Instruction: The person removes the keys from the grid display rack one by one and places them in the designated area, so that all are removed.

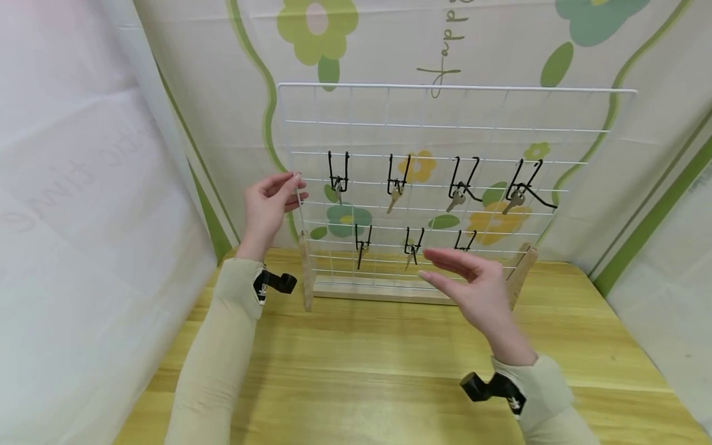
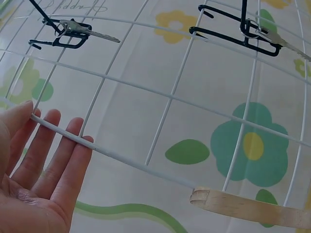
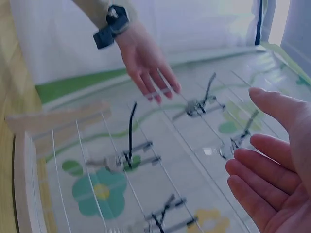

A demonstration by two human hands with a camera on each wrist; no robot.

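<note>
A white wire grid panel (image 1: 456,88) stands upright in a wooden stand (image 1: 384,295). At its left edge my left hand (image 1: 266,209) pinches the side wire between thumb and fingers, as the left wrist view shows with the edge wire (image 2: 116,156). Black hooks (image 1: 347,172) hang on the grid in two rows. Metal keys (image 1: 395,199) hang from the upper hooks, and a key (image 1: 410,256) shows on a lower middle one. My right hand (image 1: 481,293) is held before the lower right of the grid, thumb apart from extended fingers, holding nothing. It partly covers the lower right hook (image 1: 466,238).
The stand sits on a yellowish wooden table (image 1: 356,371). Behind it hangs a flower-printed cloth (image 1: 233,111). White cloth walls (image 1: 72,204) rise on both sides. Each wrist wears a black camera mount (image 1: 275,282).
</note>
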